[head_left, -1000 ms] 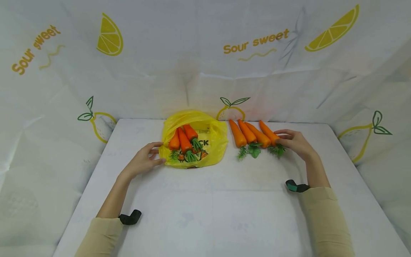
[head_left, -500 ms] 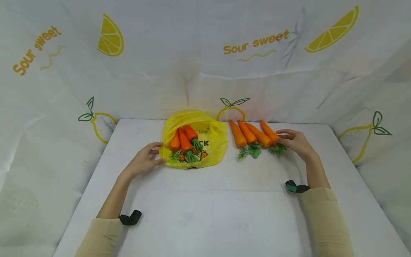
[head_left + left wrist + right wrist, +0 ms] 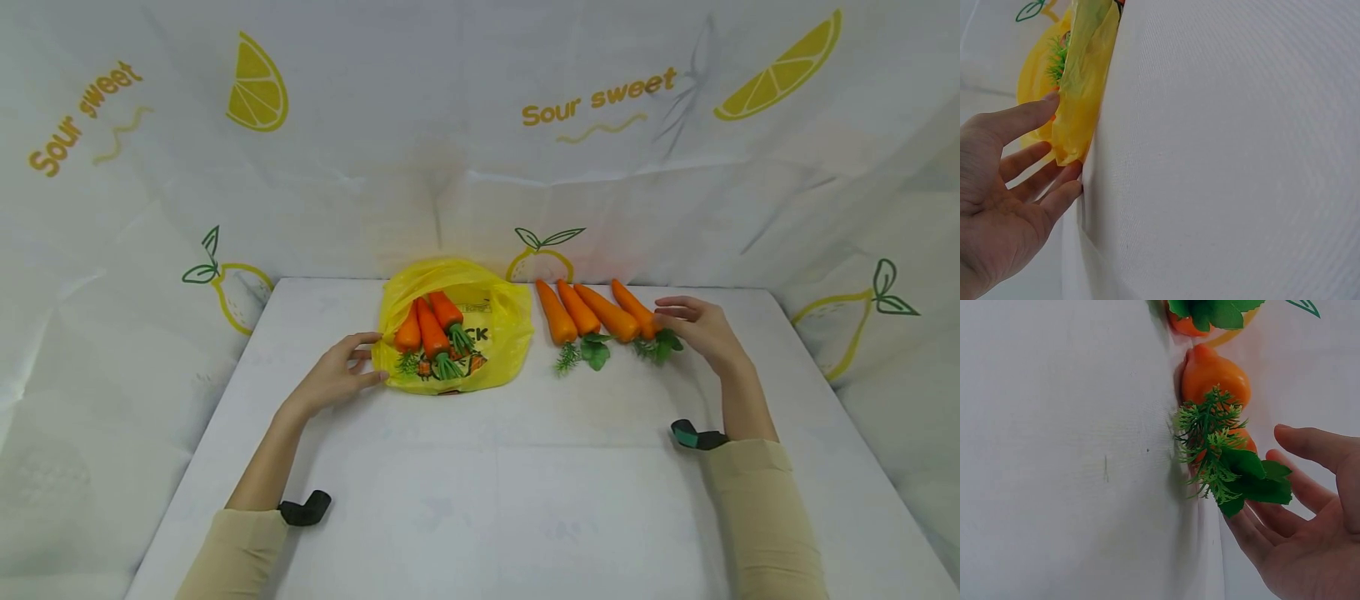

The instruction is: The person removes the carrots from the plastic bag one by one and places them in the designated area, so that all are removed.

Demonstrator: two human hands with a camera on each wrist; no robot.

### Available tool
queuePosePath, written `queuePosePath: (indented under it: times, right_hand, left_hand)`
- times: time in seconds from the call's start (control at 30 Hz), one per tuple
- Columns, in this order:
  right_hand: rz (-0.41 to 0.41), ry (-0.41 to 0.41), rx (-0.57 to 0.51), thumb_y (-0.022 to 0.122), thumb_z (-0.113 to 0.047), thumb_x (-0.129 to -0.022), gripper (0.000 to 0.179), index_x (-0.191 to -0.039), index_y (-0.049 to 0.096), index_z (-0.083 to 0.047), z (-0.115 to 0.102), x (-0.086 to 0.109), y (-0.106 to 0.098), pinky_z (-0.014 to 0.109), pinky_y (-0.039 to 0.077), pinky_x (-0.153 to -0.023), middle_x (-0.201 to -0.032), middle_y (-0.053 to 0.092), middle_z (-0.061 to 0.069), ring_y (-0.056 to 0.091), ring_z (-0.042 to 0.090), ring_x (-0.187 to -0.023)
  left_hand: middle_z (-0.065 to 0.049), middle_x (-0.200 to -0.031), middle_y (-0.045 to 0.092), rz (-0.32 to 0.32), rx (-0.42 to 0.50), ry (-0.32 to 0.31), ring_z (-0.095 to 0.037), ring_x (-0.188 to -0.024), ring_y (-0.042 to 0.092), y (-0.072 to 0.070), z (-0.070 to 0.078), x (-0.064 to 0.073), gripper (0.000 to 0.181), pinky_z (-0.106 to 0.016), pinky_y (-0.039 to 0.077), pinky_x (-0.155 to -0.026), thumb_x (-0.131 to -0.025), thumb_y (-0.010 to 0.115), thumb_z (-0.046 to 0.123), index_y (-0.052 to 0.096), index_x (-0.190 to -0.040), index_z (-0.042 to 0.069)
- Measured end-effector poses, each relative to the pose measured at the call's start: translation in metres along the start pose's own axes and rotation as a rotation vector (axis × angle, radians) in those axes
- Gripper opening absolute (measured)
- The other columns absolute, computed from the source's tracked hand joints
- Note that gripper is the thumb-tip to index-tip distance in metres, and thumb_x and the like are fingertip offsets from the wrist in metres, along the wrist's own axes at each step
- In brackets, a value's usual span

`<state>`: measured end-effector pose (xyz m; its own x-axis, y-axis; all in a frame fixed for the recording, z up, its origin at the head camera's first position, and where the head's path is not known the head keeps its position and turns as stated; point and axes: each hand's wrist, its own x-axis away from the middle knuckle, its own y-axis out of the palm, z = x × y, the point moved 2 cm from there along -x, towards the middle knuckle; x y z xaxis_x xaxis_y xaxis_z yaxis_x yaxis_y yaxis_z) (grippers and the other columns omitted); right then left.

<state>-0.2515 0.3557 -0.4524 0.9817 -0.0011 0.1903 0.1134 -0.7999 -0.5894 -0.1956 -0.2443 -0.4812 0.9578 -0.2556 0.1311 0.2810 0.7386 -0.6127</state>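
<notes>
A yellow plastic bag (image 3: 510, 333) lies at the back of the table with its mouth toward me. Inside it, three orange carrots (image 3: 432, 329) show their green tops. My left hand (image 3: 333, 375) is at the bag's left edge, thumb and fingertips spread and touching the plastic. Several more carrots (image 3: 555, 315) lie in a row right of the bag, tips to the back. Beside the rightmost carrot (image 3: 633, 307), my right hand (image 3: 701, 332) has its thumb and fingers apart. In the right wrist view, a leafy green top (image 3: 1250, 478) overlaps its fingertips.
The white-covered table (image 3: 487, 500) meets a white cloth backdrop (image 3: 450, 125) printed with lemons just behind the bag and carrots. Black wrist cameras are strapped at the left wrist (image 3: 305, 507) and the right wrist (image 3: 697, 436).
The rightmost carrot and its leaves have shifted slightly right, away from the other carrots. My right hand has moved a little right too. The left hand and bag stay put.
</notes>
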Motion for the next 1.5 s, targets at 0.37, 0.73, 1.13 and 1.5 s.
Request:
queuePosePath:
  times: [0.37,0.73,1.13,1.5]
  right_hand:
    - [0.054,-0.088,0.061,0.06,-0.041,-0.111,0.06,-0.155,0.053,-0.001,-0.016,0.004,-0.002,0.073,0.042,-0.123,-0.157,0.056,0.031,0.055,0.051,-0.142]
    - [0.052,-0.156,0.089,0.064,-0.038,-0.11,0.056,-0.152,0.056,-0.003,-0.047,0.012,0.003,0.06,0.055,-0.117,-0.156,0.059,0.028,0.058,0.052,-0.142]
    - [-0.014,-0.298,0.083,0.069,-0.03,-0.107,0.048,-0.146,0.063,-0.002,-0.09,0.018,0.023,0.01,0.052,-0.096,-0.149,0.066,0.027,0.066,0.045,-0.134]
    - [-0.07,-0.446,0.017,0.069,-0.014,-0.106,0.037,-0.139,0.067,0.002,-0.126,0.014,0.055,0.021,0.057,-0.107,-0.142,0.07,0.025,0.068,0.044,-0.13]
  left_hand:
    - [-0.021,-0.168,0.046,-0.001,0.004,-0.007,-0.045,-0.147,0.056,0.0,0.0,0.0,0.074,-0.058,0.049,-0.124,-0.098,0.082,0.027,0.048,-0.161,0.009]
    - [-0.023,-0.167,0.047,-0.004,0.008,-0.021,-0.044,-0.147,0.056,0.0,0.002,0.001,0.075,-0.059,0.048,-0.124,-0.098,0.081,0.028,0.047,-0.162,0.01]
    - [-0.023,-0.168,0.045,-0.004,0.014,-0.016,-0.046,-0.148,0.055,-0.002,0.002,0.001,0.074,-0.061,0.048,-0.124,-0.098,0.081,0.027,0.047,-0.162,0.011]
    - [-0.021,-0.17,0.044,-0.017,0.054,-0.026,-0.046,-0.15,0.053,-0.003,0.0,0.002,0.075,-0.063,0.046,-0.125,-0.099,0.081,0.027,0.046,-0.163,0.011]
